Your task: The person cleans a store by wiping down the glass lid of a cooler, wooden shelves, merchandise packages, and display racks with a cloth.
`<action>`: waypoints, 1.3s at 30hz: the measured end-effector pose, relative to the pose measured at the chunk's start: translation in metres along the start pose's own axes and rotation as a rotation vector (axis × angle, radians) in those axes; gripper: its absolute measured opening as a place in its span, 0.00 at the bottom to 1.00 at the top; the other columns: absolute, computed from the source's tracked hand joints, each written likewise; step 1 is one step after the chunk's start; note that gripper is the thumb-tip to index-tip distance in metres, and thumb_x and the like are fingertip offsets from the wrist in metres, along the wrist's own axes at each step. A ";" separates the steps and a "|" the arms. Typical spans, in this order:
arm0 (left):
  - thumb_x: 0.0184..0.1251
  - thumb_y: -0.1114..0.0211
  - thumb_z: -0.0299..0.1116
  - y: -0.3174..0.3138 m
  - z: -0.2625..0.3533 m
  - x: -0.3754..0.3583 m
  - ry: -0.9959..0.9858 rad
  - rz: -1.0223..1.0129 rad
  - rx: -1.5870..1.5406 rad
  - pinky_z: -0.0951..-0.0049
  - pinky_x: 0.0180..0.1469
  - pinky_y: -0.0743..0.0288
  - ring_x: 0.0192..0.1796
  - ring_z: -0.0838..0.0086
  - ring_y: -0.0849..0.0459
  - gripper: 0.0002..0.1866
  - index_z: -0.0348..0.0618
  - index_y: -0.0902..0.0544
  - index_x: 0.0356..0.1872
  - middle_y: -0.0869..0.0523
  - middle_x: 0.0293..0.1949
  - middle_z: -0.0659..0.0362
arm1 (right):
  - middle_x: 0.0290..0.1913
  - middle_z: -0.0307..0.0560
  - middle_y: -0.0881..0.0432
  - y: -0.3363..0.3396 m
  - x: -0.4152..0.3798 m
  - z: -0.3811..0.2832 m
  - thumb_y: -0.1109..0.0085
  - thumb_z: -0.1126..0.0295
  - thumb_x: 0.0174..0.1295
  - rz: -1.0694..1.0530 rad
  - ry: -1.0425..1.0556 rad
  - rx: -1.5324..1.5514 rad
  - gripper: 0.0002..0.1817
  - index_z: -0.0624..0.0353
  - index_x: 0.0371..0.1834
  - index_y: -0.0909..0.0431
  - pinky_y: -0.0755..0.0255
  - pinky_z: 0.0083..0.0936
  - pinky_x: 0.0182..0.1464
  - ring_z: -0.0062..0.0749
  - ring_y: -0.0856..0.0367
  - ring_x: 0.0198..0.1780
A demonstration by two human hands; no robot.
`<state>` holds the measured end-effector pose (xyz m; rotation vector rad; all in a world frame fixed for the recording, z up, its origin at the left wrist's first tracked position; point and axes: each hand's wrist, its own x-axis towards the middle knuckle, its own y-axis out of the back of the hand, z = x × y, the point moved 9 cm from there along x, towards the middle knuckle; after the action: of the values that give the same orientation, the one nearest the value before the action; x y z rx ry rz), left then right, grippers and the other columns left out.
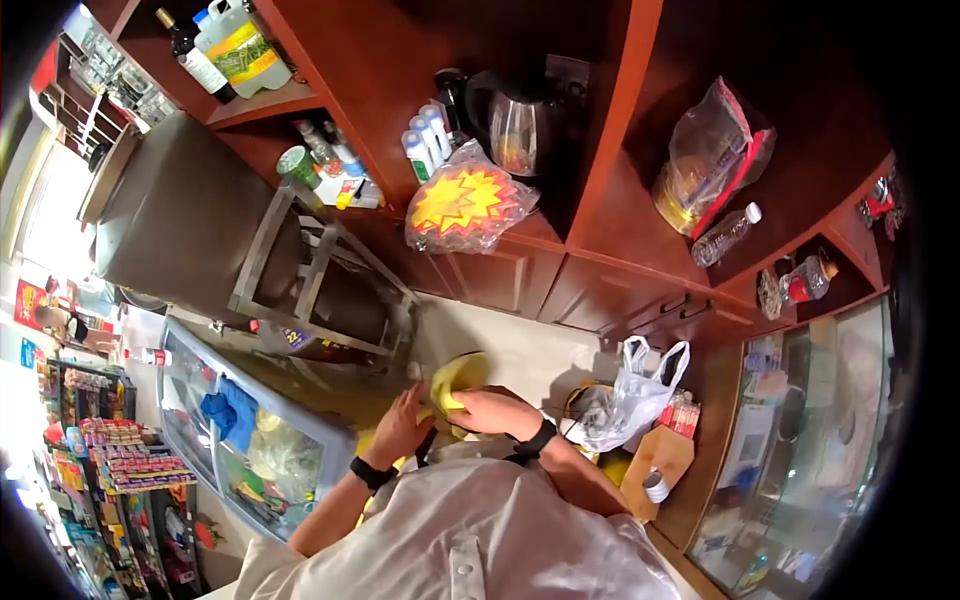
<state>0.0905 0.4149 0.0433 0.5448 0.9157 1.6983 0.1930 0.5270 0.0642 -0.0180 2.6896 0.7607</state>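
Note:
In the head view, a bright yellow, soft-looking piece [460, 376], perhaps cloth, is bunched in front of my waist. Its exact kind is not clear, and part of it hides behind my hands. My right hand [492, 411] is closed on its lower edge, fingers curled round it. My left hand [401, 430] is just left of it, fingers bent together at a narrow yellow strip between the two hands. More yellow shows beside my left wrist. Dark bands circle both wrists.
A glass-lidded freezer [245, 430] stands at left, below a brown chair [185, 215] with a metal frame. Wooden cabinets [500, 275] run across the front. White plastic bags [628, 400] and a cardboard box [658, 462] sit at right, beside a glass display case [800, 450].

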 end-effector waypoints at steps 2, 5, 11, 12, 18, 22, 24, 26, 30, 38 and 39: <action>0.60 0.28 0.34 0.010 0.029 0.038 0.009 -0.077 -0.049 0.54 0.72 0.32 0.69 0.44 0.29 0.41 0.39 0.36 0.74 0.28 0.69 0.40 | 0.42 0.65 0.15 0.024 -0.012 0.011 0.40 0.51 0.69 0.053 -0.025 -0.076 0.24 0.62 0.53 0.22 0.24 0.48 0.46 0.61 0.16 0.44; 0.56 0.27 0.34 0.006 0.079 0.074 -0.271 -0.210 -0.056 0.53 0.76 0.36 0.74 0.45 0.32 0.42 0.41 0.33 0.74 0.29 0.72 0.45 | 0.44 0.68 0.16 0.053 -0.029 0.003 0.37 0.53 0.68 0.201 0.109 0.068 0.28 0.68 0.57 0.28 0.23 0.48 0.48 0.65 0.17 0.46; 0.62 0.28 0.32 -0.028 0.091 0.133 -0.327 -0.515 -0.832 0.59 0.72 0.32 0.71 0.59 0.24 0.28 0.39 0.20 0.64 0.19 0.66 0.50 | 0.42 0.65 0.16 0.119 -0.051 -0.028 0.36 0.52 0.69 0.388 0.120 0.134 0.26 0.62 0.56 0.28 0.22 0.50 0.43 0.63 0.16 0.41; 0.62 0.27 0.31 -0.041 0.082 0.138 -0.198 -0.678 -0.995 0.62 0.69 0.28 0.68 0.63 0.21 0.27 0.39 0.19 0.63 0.16 0.64 0.51 | 0.40 0.65 0.16 0.133 -0.056 -0.033 0.37 0.51 0.69 0.509 0.136 0.126 0.26 0.62 0.56 0.28 0.22 0.50 0.42 0.63 0.16 0.40; 0.64 0.31 0.26 0.010 0.102 0.240 -0.322 -0.324 -0.385 0.65 0.56 0.20 0.53 0.64 0.11 0.16 0.36 0.16 0.53 0.10 0.49 0.48 | 0.38 0.64 0.14 0.164 -0.072 0.030 0.39 0.47 0.68 0.830 -0.314 -0.027 0.27 0.57 0.57 0.31 0.23 0.54 0.40 0.64 0.15 0.40; 0.64 0.31 0.32 0.036 0.135 0.271 -0.439 -0.320 -0.270 0.58 0.47 0.18 0.49 0.46 0.13 0.16 0.41 0.18 0.51 0.12 0.44 0.43 | 0.39 0.64 0.13 0.176 -0.089 0.030 0.41 0.43 0.68 0.880 -0.560 -0.069 0.31 0.58 0.60 0.33 0.22 0.53 0.40 0.62 0.14 0.41; 0.62 0.30 0.32 0.058 0.165 0.267 -0.533 -0.261 -0.221 0.58 0.48 0.17 0.49 0.47 0.12 0.18 0.43 0.17 0.53 0.12 0.44 0.43 | 0.40 0.65 0.13 0.175 -0.096 0.024 0.43 0.41 0.68 0.865 -0.618 -0.080 0.36 0.59 0.66 0.35 0.21 0.53 0.41 0.62 0.13 0.42; 0.59 0.30 0.29 0.062 0.178 0.264 -0.616 -0.222 -0.212 0.57 0.49 0.17 0.48 0.47 0.11 0.24 0.47 0.19 0.59 0.11 0.43 0.44 | 0.46 0.67 0.14 0.167 -0.104 0.022 0.45 0.33 0.65 0.926 -0.686 -0.066 0.49 0.61 0.77 0.43 0.20 0.52 0.43 0.62 0.13 0.44; 0.53 0.36 0.22 0.050 0.187 0.252 -0.511 -0.417 -0.181 0.55 0.53 0.18 0.51 0.44 0.13 0.42 0.57 0.31 0.75 0.12 0.48 0.43 | 0.53 0.72 0.16 0.141 -0.102 0.033 0.47 0.27 0.62 0.772 -0.704 0.028 0.62 0.63 0.83 0.59 0.19 0.49 0.49 0.65 0.14 0.51; 0.55 0.44 0.19 0.051 0.190 0.204 -0.454 -0.316 -0.252 0.62 0.60 0.21 0.59 0.49 0.14 0.30 0.44 0.19 0.63 0.13 0.53 0.41 | 0.49 0.69 0.15 0.109 -0.128 0.026 0.36 0.33 0.60 0.908 -0.568 -0.084 0.64 0.60 0.84 0.65 0.19 0.47 0.50 0.62 0.14 0.50; 0.55 0.44 0.18 0.048 0.191 0.195 -0.480 -0.312 -0.247 0.63 0.60 0.21 0.59 0.50 0.14 0.30 0.44 0.20 0.63 0.13 0.54 0.41 | 0.45 0.66 0.14 0.103 -0.133 0.025 0.33 0.39 0.59 0.939 -0.549 -0.095 0.62 0.61 0.84 0.61 0.18 0.47 0.45 0.61 0.13 0.45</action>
<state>0.1420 0.6510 0.1785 0.5745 0.4118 1.2930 0.3149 0.6173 0.1404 1.2906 2.0324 0.9419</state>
